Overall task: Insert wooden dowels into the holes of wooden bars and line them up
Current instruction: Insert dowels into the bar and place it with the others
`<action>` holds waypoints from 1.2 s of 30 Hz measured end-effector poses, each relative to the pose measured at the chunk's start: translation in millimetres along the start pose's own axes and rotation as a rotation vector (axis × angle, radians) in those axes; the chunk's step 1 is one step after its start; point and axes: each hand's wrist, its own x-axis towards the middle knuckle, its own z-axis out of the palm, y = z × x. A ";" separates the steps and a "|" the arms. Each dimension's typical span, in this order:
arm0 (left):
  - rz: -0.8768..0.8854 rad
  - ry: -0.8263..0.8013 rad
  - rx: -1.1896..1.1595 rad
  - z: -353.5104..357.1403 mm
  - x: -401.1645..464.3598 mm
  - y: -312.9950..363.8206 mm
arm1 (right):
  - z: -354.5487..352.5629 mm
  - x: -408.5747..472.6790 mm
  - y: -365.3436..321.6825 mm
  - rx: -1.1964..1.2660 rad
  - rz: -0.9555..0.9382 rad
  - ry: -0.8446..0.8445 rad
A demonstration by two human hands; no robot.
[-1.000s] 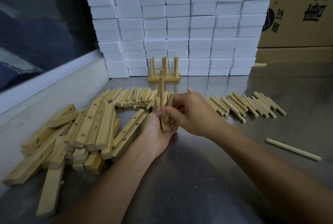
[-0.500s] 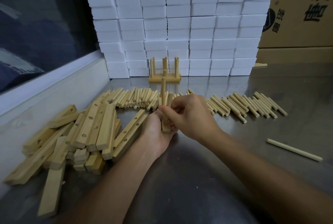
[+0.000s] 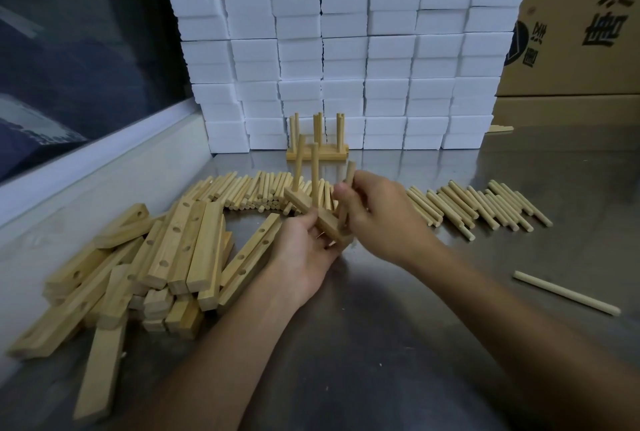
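Above the steel table (image 3: 398, 344), the left hand (image 3: 304, 250) is gripping a tilted wooden bar (image 3: 317, 219) already carrying two upright dowels, while the right hand (image 3: 377, 212) is pinching a third dowel (image 3: 346, 195), its long axis leaning toward the bar's near end.

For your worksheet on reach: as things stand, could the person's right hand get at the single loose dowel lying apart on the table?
Probably not at once. The way to the loose dowel looks free, with bare table between, but the right hand is pinching a dowel at the bar.
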 end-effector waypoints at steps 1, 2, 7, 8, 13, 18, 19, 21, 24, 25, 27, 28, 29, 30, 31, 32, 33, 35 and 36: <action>0.007 -0.010 0.010 -0.3 -0.3 0.0 | -3.5 2.4 1.0 0.010 0.018 -0.005; 0.012 -0.021 0.009 -0.7 -0.3 0.0 | -6.6 3.8 2.4 0.008 0.030 -0.002; 0.058 -0.041 -0.075 -3.0 2.0 3.5 | -20.2 8.3 16.1 -0.059 0.083 -0.064; 0.073 -0.028 -0.091 -4.1 3.1 4.9 | -21.6 9.3 18.9 -0.093 0.099 -0.115; 0.102 -0.002 -0.105 -3.3 3.2 4.9 | -14.6 7.8 25.2 -0.207 0.043 -0.208; 0.145 -0.002 -0.085 -4.9 5.6 4.6 | -11.4 7.0 28.7 -0.150 0.039 -0.132; 0.160 0.007 -0.043 -4.6 6.1 3.6 | -11.2 7.6 30.3 -0.146 0.051 -0.110; 0.196 0.057 0.095 -4.3 7.4 2.2 | -11.6 9.8 35.2 -0.134 0.088 -0.067; 0.425 0.211 0.595 -9.9 9.5 3.4 | -12.9 22.9 42.0 -0.122 0.157 -0.047; 0.557 0.247 0.852 -14.3 9.7 4.9 | -12.8 30.4 43.9 -0.129 0.170 -0.044; 0.742 0.258 1.293 -23.4 9.6 6.3 | -11.1 48.7 47.0 -0.153 0.186 -0.029; 0.772 0.246 1.448 -27.6 9.6 6.2 | -8.7 59.2 49.3 -0.164 0.188 -0.016; 0.776 0.232 1.560 -30.5 10.1 5.4 | -5.6 70.3 53.2 -0.178 0.186 -0.002; 0.768 0.216 1.638 -32.3 10.9 4.6 | -1.8 81.8 57.9 -0.195 0.186 0.012; 0.760 0.203 1.687 -32.9 11.4 3.7 | 2.7 93.8 63.4 -0.214 0.192 0.023; 0.754 0.193 1.716 -32.7 12.1 3.0 | 7.4 105.6 68.9 -0.235 0.199 0.033; 0.751 0.188 1.728 -31.8 12.7 2.8 | 12.3 116.7 74.9 -0.255 0.207 0.040; 0.742 0.190 1.724 -30.2 14.1 4.1 | 23.4 136.6 87.3 -0.279 0.238 0.038; 0.733 0.189 1.716 -30.0 14.6 4.4 | 28.5 144.4 93.3 -0.287 0.256 0.035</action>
